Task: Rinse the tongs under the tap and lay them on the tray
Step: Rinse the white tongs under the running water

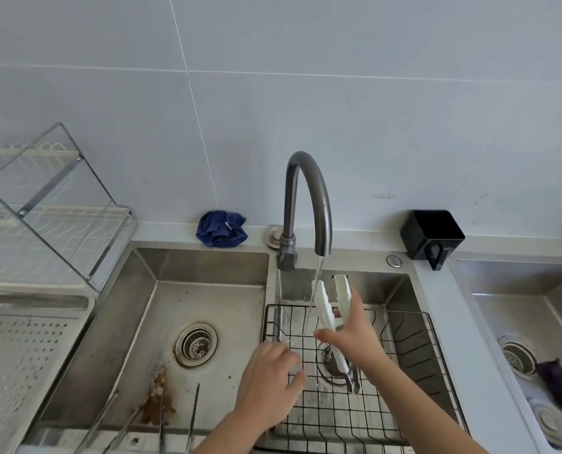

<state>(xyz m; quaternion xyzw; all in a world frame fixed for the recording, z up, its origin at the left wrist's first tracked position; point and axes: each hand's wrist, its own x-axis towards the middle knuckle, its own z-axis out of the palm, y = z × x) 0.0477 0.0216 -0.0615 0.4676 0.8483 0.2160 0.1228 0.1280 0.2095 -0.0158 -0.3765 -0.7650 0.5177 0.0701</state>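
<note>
White-tipped tongs [325,299] with a metal handle end point up and away under the dark curved tap [309,198]. A thin stream of water [317,273] falls onto the left tip. My right hand [351,335] grips the tongs at their middle, over the black wire basket [414,342] in the right basin. Lower left of it, my left hand [270,385] hovers with loosely curled fingers and holds nothing. The perforated metal tray [14,355] lies at the far left beside the sink.
More metal tongs [175,417] and brown food scraps [157,401] lie in the left basin near its drain [196,344]. A blue cloth [220,229] sits behind the sink, a black holder [432,234] at the right, a dish rack [44,204] at the left.
</note>
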